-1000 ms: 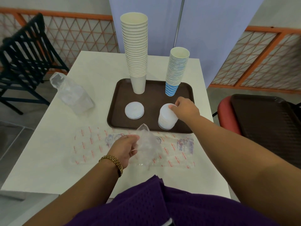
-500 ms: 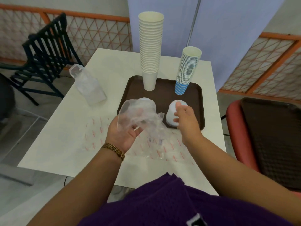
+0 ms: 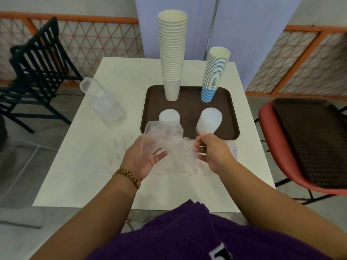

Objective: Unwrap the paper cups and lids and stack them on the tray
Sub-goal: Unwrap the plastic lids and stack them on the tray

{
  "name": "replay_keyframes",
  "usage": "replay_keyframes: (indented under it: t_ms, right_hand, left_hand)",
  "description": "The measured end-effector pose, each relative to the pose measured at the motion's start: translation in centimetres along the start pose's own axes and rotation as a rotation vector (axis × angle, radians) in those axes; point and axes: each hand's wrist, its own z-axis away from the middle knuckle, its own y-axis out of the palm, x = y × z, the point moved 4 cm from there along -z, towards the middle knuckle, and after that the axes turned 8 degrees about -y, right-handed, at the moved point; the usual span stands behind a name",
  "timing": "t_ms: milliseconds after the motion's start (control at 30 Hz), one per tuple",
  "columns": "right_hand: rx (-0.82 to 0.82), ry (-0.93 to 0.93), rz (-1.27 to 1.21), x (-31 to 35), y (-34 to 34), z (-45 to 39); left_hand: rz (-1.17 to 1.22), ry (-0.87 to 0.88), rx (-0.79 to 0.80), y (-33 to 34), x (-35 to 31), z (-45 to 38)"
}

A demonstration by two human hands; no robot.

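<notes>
Head view: brown tray (image 3: 231, 117) with two cup stacks (image 3: 172, 53), two lid stacks (image 3: 208, 121); both hands' fingers (image 3: 158, 156) gripping clear wrapper (image 3: 169, 141).

no legible text, wrapper (image 3: 120, 152) print too blurred

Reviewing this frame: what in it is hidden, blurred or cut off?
Head view:
- Left hand: fingers blurred behind the clear wrapper it holds.
- Short lid stack: near edge covered by that wrapper.
- Printed wrapper on the table: lettering too blurred to read.
- Second tray on the red chair: cut off by the right edge.
</notes>
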Motion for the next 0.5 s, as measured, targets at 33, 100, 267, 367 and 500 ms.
replay_keyframes:
  t_ms: [33,100,267,367,500]
  right_hand:
    - [0.028,0.028,-0.054,-0.4,0.3,0.5]
    - [0.153,0.016,-0.068,-1.5,1.3,1.2]
    - [0.238,-0.094,-0.045,-2.8,3.7,2.6]
    - [0.106,-0.164,0.025,-2.7,3.1,2.4]
    - [-0.145,-0.127,-0.166,-2.6,1.2,2.3]
  left_hand:
    - [0.031,-0.018,0.019,-0.4,-0.2,0.2]
    - [0.050,-0.024,0.071,-0.5,-0.4,0.7]
    - [-0.023,-0.056,0.097,-0.6,0.2,1.2]
    - [-0.083,-0.031,0.102,-1.3,-0.1,1.2]
    - [0.028,-0.012,0.099,-2.9,-1.3,1.1]
